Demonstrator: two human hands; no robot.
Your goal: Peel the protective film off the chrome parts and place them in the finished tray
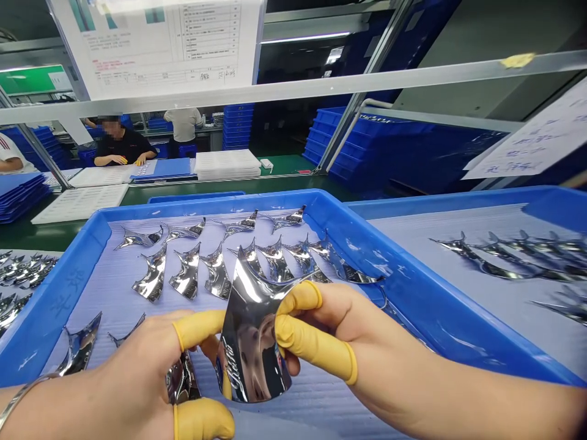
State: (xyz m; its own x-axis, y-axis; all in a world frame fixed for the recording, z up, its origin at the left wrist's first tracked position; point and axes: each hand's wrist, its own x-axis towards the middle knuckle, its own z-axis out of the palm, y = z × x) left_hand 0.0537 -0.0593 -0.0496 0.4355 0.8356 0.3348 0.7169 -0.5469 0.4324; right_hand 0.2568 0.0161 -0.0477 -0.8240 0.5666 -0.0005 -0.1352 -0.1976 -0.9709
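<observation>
My hands hold up a curved mirror-chrome metal piece [250, 348] with script lettering on its face. My left hand [123, 382] grips its lower left side, and my right hand [353, 330] pinches its right edge. Yellow finger cots cover several fingers on both hands. Below them, a blue plastic tray [202, 209] holds rows of similar pointed chrome pieces [186, 272] on a pale corrugated liner [101, 299]. Another chrome piece [182, 380] lies partly hidden under my left hand.
A second blue tray [458, 205] with chrome pieces [504, 260] stands to the right. A metal rail [293, 85] and a hanging paper sheet [156, 43] cross the view above. Beyond, a co-worker [120, 145] sits at a bench, near stacked blue trays [389, 146].
</observation>
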